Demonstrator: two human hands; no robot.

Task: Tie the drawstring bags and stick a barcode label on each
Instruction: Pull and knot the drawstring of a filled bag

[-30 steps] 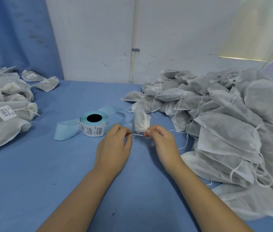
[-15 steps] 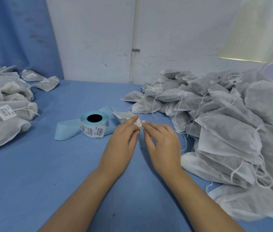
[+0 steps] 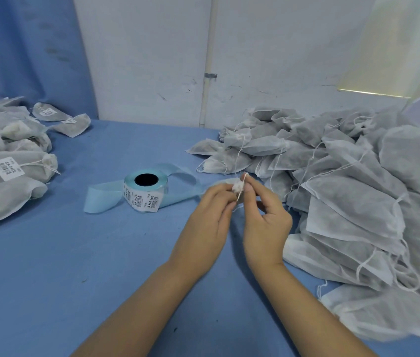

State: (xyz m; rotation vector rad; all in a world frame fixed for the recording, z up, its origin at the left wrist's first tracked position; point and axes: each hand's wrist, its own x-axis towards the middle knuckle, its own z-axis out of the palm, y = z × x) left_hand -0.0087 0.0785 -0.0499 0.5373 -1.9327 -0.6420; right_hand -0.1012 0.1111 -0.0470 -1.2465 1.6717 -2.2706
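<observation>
White nonwoven fabric bunched into a small puff: the neck of a drawstring bag [image 3: 237,187], held up just right of centre frame over the blue cloth of the table [image 3: 62,266]. Pinches that puff with the left hand [image 3: 208,215], thumb and curled fingertips closed on its left side, back of the hand toward the camera. Pinches the thin white drawstring [image 3: 241,193] with the right hand [image 3: 268,217], thumb and forefinger pressed together on the cord right against the puff, other fingers loosely curled below, palm half turned to the camera. Cannot tell how the bag's body lies behind the hands. Left of the hands, on the cloth, a label roll [image 3: 145,193] resting on its flat end, dark core opening upward, with a glossy pale blue liner strip [image 3: 103,199] curling out to either side; white labels on its face printed with black barcodes and a short line of characters too small to read. At the left edge, a heap of tied bags [image 3: 10,140], soft and wrinkled, one bearing a white barcode label [image 3: 7,168], its text unreadable. Down the right side, a big pile of untied bags [image 3: 358,202], flat, faintly translucent, loose strings trailing. Behind, a scuffed white wall [image 3: 139,60], a vertical pipe [image 3: 207,60], and a blue curtain [image 3: 23,47] at upper left.
</observation>
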